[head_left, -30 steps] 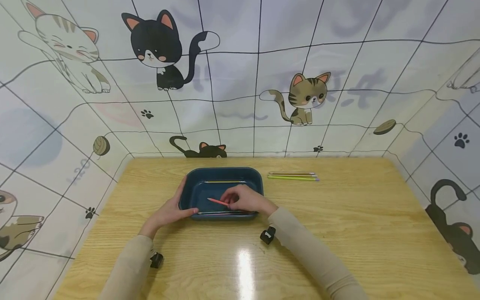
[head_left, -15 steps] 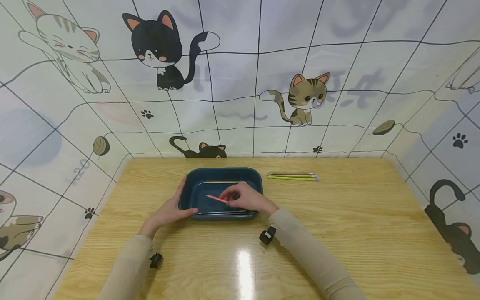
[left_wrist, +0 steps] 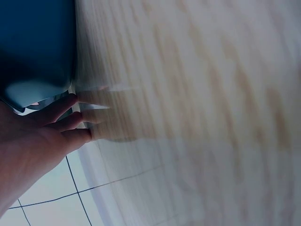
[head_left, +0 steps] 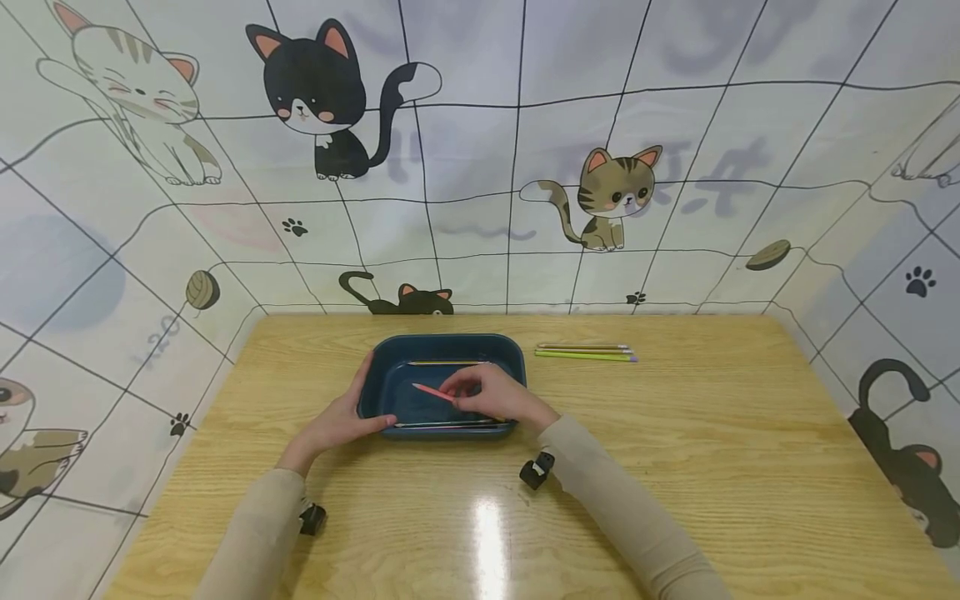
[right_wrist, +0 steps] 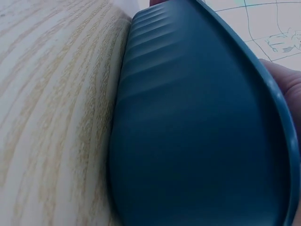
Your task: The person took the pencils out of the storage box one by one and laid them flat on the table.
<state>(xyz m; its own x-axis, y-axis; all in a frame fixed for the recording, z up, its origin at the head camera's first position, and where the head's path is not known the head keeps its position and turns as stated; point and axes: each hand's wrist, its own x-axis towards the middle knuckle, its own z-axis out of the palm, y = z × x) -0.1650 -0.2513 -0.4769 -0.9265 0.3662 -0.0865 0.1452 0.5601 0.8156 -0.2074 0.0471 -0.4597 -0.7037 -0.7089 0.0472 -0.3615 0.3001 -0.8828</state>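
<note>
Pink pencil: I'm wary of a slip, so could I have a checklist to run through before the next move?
1. Pink pencil in the right hand: ok, pinched.
2. Left hand on the tray: ok, at its left end.
3. Tray resting on the table: ok.
4. Pink pencil parallel to the near pencils: not ok, it slants.
5. Pink pencil clear of the tray floor: cannot tell.
6. All pencils in the tray: not ok, the outer pencils lie right of it.
</note>
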